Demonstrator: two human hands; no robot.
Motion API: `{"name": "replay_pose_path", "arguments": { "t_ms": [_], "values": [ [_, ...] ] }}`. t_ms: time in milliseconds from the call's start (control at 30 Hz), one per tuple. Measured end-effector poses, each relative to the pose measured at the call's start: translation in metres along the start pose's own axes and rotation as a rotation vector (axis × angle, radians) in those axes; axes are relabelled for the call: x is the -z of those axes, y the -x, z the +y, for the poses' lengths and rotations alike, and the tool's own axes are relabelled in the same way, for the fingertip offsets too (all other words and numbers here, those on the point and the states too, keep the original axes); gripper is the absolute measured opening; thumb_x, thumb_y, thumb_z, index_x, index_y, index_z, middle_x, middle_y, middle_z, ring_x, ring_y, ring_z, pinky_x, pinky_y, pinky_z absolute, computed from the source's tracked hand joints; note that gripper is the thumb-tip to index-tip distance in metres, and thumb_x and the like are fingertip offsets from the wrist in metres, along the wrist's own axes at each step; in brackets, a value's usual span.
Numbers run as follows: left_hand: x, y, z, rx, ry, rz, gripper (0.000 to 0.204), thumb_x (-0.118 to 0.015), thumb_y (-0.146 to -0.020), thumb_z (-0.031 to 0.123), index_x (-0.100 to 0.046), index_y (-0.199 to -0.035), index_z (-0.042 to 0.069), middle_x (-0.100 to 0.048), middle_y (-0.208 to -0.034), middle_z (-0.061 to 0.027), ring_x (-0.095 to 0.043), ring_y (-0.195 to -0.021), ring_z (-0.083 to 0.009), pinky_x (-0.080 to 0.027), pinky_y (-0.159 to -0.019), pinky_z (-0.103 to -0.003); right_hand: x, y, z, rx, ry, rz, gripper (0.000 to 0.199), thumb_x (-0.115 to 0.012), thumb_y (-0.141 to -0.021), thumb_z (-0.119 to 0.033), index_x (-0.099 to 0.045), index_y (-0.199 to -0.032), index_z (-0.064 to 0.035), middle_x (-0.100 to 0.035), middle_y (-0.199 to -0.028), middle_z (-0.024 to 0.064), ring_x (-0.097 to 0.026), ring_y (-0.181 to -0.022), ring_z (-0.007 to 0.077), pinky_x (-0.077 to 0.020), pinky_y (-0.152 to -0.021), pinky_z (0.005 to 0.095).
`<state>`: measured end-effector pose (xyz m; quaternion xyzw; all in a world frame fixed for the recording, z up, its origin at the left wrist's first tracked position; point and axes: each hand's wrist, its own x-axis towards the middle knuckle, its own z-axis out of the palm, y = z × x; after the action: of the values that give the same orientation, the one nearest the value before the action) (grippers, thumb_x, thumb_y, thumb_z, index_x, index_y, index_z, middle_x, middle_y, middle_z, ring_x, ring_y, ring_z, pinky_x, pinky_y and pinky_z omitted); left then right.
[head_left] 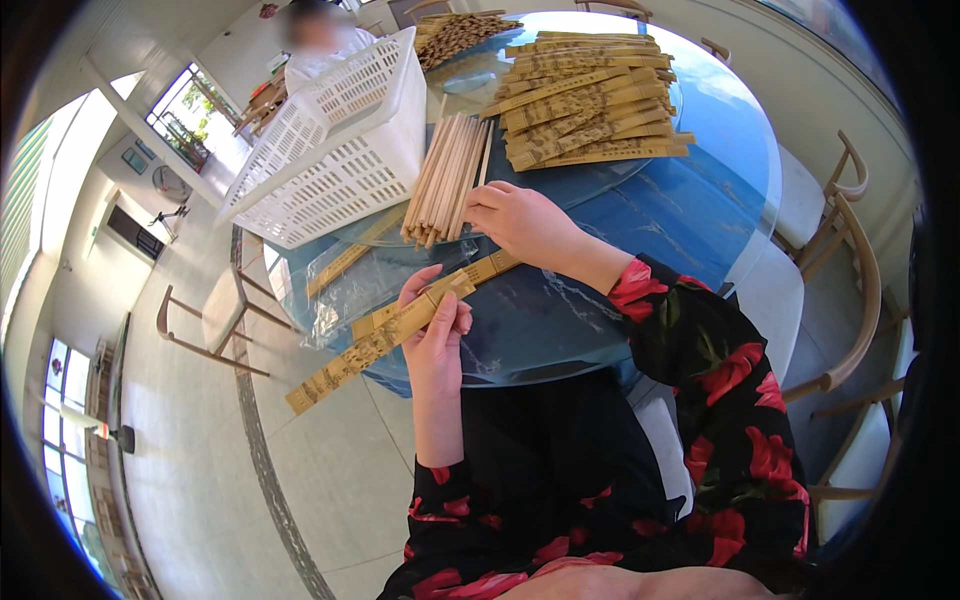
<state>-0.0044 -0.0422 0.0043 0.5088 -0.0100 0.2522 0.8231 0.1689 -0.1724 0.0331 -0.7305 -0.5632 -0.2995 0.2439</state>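
My left hand [436, 328] is closed on a long, flat, gold-brown paper chopstick sleeve [340, 378] with dark printing, held at a slant over the table's near edge. Close by the same hand, other matching sleeves [492, 266] lie crosswise, partly hidden by the fingers. My right hand [525, 222] reaches to the right side of a pile of pale wooden chopsticks [445, 180]. Its thumb and fingers pinch at a chopstick [486, 155] along the pile's edge. The fingertips are partly hidden.
A white slatted plastic basket [330, 170] stands left of the chopsticks. Stacked sleeves [590, 105] sit at the back right, with another heap of chopsticks [460, 40] behind. Clear plastic film [345, 290] lies on the blue round table [710, 190]. Wooden chairs [850, 290] surround it; a person [320, 50] is beyond.
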Motion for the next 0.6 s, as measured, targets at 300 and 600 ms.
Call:
{"name": "replay_pose_path", "arguments": {
  "t_ms": [300,600],
  "values": [
    [0.003,0.003,0.001,-0.024,0.050,0.045,0.032,-0.061,-0.096,0.003,-0.052,-0.127,0.002,-0.060,-0.089,-0.0043,-0.056,-0.070,-0.0093,-0.046,-0.062,-0.022,0.065,-0.009,0.010,-0.221,-0.578,0.867,0.011,-0.051,-0.102,-0.014,-0.053,-0.106,-0.0036,-0.069,-0.088,0.0102,-0.066,-0.069,0.0177,-0.0554,-0.066,0.0290],
    [0.002,-0.001,-0.004,-0.072,0.114,0.063,0.027,-0.060,-0.097,0.004,-0.053,-0.123,0.003,-0.062,-0.087,-0.0055,-0.056,-0.070,-0.0098,-0.047,-0.063,-0.024,0.066,0.018,0.065,-0.957,-1.485,0.973,0.015,-0.056,-0.102,-0.020,-0.047,-0.098,-0.0092,-0.068,-0.084,0.0110,-0.062,-0.065,0.0122,-0.0506,-0.057,0.0225]
  ]
}}
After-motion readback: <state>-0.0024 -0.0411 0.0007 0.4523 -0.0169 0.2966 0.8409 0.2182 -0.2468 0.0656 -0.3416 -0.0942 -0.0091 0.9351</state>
